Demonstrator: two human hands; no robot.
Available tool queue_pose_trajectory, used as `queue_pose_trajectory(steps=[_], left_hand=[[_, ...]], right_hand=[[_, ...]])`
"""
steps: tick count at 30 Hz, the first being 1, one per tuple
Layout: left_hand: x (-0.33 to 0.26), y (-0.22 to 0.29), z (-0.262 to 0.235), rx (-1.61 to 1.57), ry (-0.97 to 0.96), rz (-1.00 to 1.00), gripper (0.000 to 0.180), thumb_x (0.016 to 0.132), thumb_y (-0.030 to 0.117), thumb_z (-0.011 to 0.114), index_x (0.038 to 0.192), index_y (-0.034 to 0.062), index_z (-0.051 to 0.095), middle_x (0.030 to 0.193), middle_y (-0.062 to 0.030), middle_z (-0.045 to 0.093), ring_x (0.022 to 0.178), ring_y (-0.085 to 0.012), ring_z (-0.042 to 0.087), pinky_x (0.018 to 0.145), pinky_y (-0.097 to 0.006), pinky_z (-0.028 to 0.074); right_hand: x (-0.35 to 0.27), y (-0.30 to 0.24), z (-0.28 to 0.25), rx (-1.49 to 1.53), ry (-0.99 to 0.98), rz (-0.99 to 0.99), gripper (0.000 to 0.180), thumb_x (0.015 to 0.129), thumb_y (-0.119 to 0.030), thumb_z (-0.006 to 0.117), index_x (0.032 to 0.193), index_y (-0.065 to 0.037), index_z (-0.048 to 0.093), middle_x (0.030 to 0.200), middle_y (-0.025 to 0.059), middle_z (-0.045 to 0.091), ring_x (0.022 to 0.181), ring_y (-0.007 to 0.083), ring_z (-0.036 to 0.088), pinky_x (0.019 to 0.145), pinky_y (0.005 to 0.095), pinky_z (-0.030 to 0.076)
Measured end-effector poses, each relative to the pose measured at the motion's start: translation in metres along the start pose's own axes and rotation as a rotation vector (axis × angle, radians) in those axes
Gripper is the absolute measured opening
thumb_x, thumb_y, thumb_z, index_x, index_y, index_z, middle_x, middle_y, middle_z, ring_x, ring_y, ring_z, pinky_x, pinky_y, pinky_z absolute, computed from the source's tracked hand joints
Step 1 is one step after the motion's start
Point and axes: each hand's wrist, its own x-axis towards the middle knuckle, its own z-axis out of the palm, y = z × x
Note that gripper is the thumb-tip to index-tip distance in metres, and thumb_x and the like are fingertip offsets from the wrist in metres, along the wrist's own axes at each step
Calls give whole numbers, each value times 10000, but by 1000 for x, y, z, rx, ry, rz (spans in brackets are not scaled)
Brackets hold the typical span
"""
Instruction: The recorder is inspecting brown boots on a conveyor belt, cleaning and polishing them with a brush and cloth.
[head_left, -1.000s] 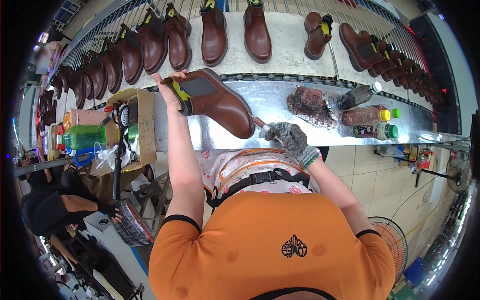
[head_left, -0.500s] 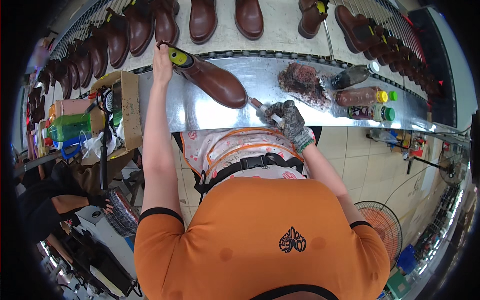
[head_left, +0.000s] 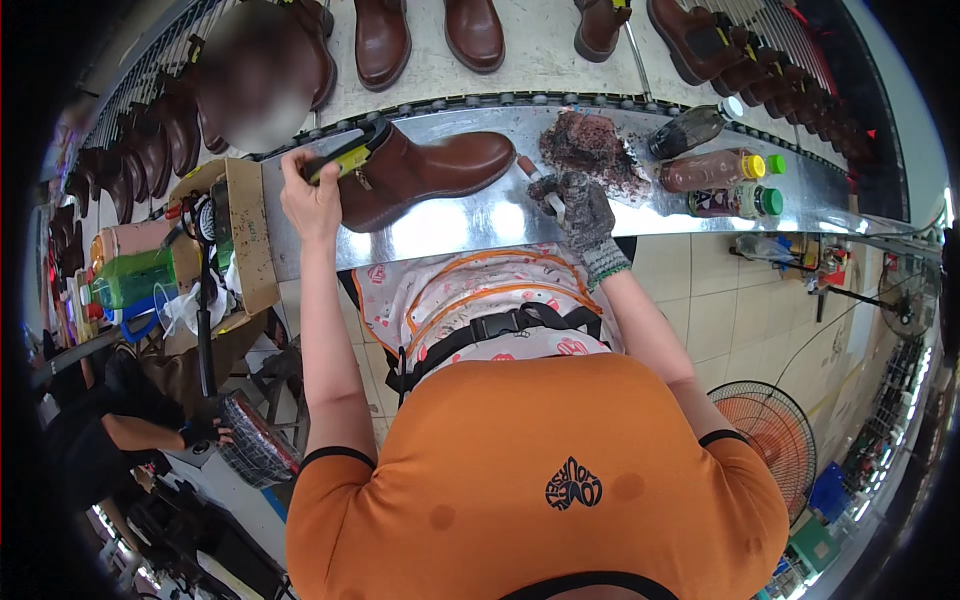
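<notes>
A brown leather boot (head_left: 425, 170) is over the metal work surface, its toe to the right and its side turned toward me. My bare left hand (head_left: 312, 195) grips the top of its shaft, where a yellow-green lining shows. Close to the toe, my right hand (head_left: 582, 215), in a grey knit glove, is closed around a slim white-handled tool with a brown tip (head_left: 525, 166). That tip sits beside the toe; I cannot tell whether it touches. Just past the glove lies a crumpled, brown-stained cloth (head_left: 590, 150).
Bottles with brown liquid (head_left: 710, 170) lie right of the cloth. More brown boots (head_left: 475, 35) line the conveyor beyond, partly behind a blurred patch. At left stands a cardboard box (head_left: 250, 230) of supplies. A co-worker's arm (head_left: 150, 435) is lower left, a fan (head_left: 765, 435) lower right.
The boot has swung from pointing toward me to lying more crosswise, its toe higher and further right. My left hand has come nearer; the right hand and tool have shifted slightly.
</notes>
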Motion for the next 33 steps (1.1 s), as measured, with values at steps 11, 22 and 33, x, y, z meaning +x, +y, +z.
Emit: queue_pose_trajectory(steps=[11, 22, 33], left_hand=[[-62, 96, -21, 62, -181, -329, 616, 580, 321, 851, 971, 49, 461, 714, -103, 583, 634, -198, 572, 608, -327, 466], [-94, 100, -13, -624, -546, -913, 833, 681, 3, 722, 1337, 60, 212, 959, -136, 574, 830, -212, 636, 640, -325, 574], [-95, 101, -6, -838, -673, -1127, 653, 677, -37, 664, 1257, 17, 369, 1086, -117, 543, 943, -211, 590, 730, -357, 568]], right_hand=[[17, -5, 7, -260, -2, -347, 384, 833, -166, 513, 1209, -134, 582, 839, 50, 660, 760, 258, 622, 669, 385, 472], [-1, -18, 18, -361, -143, -346, 326, 858, -194, 489, 1163, -136, 588, 714, 23, 576, 663, 219, 566, 600, 365, 453], [-8, -35, -19, -350, -145, -385, 222, 924, -195, 396, 969, -131, 604, 833, 43, 650, 754, 262, 608, 722, 384, 469]])
